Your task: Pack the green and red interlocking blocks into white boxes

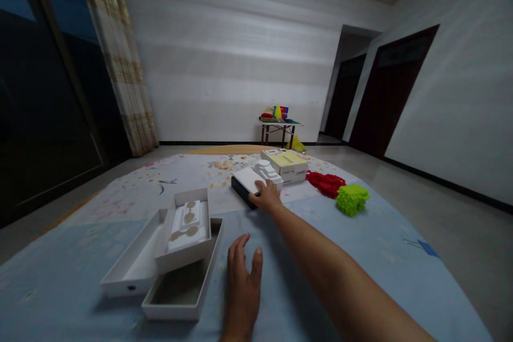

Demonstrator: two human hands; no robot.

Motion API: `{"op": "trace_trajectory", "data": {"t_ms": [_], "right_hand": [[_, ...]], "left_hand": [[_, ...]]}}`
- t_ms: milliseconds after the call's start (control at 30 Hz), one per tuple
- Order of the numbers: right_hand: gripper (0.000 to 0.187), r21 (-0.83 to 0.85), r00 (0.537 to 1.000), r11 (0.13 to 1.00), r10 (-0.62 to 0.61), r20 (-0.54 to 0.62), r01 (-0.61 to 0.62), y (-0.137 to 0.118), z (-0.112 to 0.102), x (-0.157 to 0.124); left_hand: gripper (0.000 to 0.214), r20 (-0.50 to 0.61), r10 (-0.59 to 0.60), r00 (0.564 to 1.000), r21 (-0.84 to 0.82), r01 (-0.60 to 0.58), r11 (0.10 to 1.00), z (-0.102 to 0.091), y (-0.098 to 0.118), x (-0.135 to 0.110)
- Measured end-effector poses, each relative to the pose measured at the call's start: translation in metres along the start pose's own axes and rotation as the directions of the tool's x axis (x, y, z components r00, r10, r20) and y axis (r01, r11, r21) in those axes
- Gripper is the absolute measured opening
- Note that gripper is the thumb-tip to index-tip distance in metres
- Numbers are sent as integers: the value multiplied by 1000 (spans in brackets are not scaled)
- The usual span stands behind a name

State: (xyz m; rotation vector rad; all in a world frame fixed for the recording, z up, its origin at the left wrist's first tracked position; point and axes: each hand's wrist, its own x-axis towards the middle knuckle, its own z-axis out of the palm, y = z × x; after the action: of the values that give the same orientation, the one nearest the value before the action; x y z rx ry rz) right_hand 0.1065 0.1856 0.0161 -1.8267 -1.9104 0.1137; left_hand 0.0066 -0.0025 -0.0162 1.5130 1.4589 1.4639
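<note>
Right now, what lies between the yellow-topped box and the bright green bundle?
In the head view, a red bundle lies on the tablecloth between the yellow-topped box and the green bundle.

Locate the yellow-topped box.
In the head view, the yellow-topped box sits right of centre on the tablecloth, beyond the right hand and left of the red bundle.

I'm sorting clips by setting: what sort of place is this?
Probably a room in a home: a patterned curtain hangs at left, a floral cloth lies over the table, and a dark door stands at right.
</note>
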Motion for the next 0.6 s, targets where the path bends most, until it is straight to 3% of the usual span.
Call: {"op": "trace_trajectory", "data": {"t_ms": [200,400,600], "right_hand": [[63,38,996,995,-91,-6,91,4,3,1],[59,-18,994,994,-106,-16,106,2,4,-1],[55,-26,996,1000,0,-93,-2,-19,11,4]], "left_hand": [[42,15,-25,1000,19,24,1000,0,0,3],[42,27,-32,999,24,31,999,0,0,3],[41,19,-31,999,28,30,999,-1,1,2]]}}
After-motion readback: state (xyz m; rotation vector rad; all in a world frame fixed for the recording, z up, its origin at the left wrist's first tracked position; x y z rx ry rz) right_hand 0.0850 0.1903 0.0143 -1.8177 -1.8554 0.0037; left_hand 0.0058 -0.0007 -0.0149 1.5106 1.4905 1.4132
